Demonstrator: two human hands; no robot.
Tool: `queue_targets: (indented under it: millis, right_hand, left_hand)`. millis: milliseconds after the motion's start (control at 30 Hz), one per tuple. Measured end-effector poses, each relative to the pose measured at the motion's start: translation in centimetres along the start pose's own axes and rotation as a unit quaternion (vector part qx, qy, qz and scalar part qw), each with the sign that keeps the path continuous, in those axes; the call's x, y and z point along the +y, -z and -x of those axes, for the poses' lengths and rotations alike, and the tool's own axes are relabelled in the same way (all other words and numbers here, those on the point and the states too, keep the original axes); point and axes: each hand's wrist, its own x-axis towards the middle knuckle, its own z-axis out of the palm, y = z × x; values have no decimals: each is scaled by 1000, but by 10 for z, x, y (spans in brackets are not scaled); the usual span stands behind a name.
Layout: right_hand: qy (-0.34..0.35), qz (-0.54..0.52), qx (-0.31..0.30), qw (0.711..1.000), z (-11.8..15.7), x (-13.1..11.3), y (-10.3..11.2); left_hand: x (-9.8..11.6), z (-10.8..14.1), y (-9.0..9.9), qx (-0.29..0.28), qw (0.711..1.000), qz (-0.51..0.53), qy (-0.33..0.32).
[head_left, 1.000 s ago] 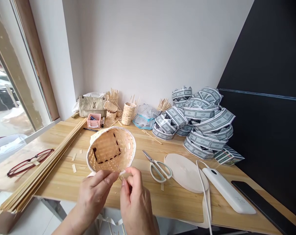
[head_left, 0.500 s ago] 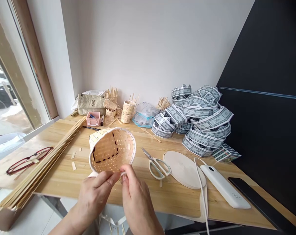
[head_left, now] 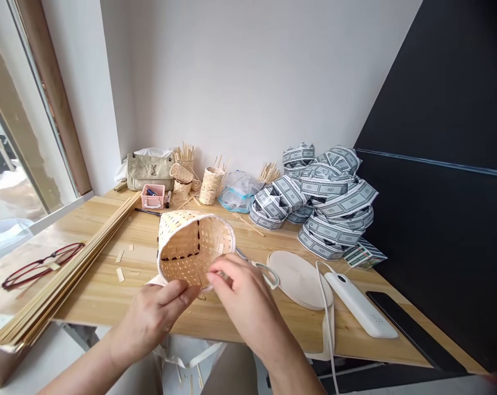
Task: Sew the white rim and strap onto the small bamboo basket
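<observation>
A woven bamboo-strip basket (head_left: pixel 180 233) with a white-edged rim lies tilted, its mouth towards me. Dark stitches mark a square at its base. My left hand (head_left: pixel 153 312) is closed on the near rim, thumb and fingers pinching the edge. Just right of that grip, my right hand (head_left: pixel 244 291) has its thumb and forefinger drawn together at the rim; whatever they hold is too small to make out. Behind the right hand, scissors (head_left: pixel 269 274) are partly hidden. A flat roll of white band (head_left: pixel 300 280) lies farther right.
Left lie a bundle of bamboo strips (head_left: pixel 75 263) and red glasses (head_left: pixel 43 266). At the back are a handbag (head_left: pixel 150 173), a pink box (head_left: pixel 152 196), small baskets (head_left: pixel 211 185) and patterned band coils (head_left: pixel 334 192). A white power bank (head_left: pixel 361 304) with a cable sits right.
My right hand has shifted up and right, turning over the near rim and covering part of the scissors. The basket has turned slightly. My left hand keeps its hold. The view has shifted a little.
</observation>
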Motion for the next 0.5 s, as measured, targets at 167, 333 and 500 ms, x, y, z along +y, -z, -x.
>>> queue_targets:
  millis: [167,333,500]
  right_hand:
    - [-26,5,-124,992,-7,-6,-5]
    - [-23,-43,-163,985,-5,-2,-9]
    - [-112,-227,-57,966,-4,3,-13]
  left_hand:
    - [2,-3,6,-14,999,-4,-32]
    - [5,-1,8,-34,998,44,-20]
    - [8,-1,5,-61,994,83,-21]
